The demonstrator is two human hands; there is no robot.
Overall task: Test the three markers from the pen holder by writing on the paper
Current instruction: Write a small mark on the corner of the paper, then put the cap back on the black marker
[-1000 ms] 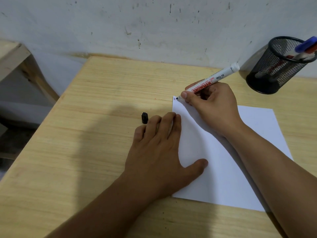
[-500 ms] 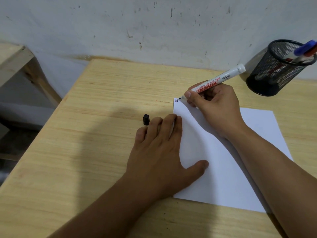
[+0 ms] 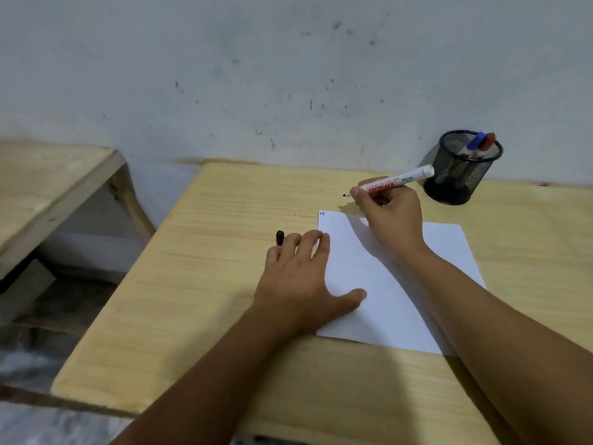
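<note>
A white sheet of paper (image 3: pixel 385 284) lies on the wooden table (image 3: pixel 208 300), with a few short dark strokes (image 3: pixel 322 213) at its far left corner. My right hand (image 3: pixel 390 213) grips an uncapped white marker (image 3: pixel 396 181), whose black tip hangs in the air beyond the paper's far edge. My left hand (image 3: pixel 301 281) lies flat, fingers spread, on the paper's left edge. Just past its fingertips sits the black marker cap (image 3: pixel 279 237). A black mesh pen holder (image 3: pixel 462 168) at the back right holds a blue-capped marker (image 3: pixel 474 143) and a red-capped marker (image 3: pixel 487 142).
A marked white wall (image 3: pixel 288 75) rises directly behind the table. To the left stands a second wooden surface (image 3: pixel 48 187), separated by a gap down to the floor. The table's left edge lies a hand's width from the cap.
My right hand has lifted the marker off the paper's corner and moved it back and up; strokes now show there. The camera view has pulled back. My left hand stays put.
</note>
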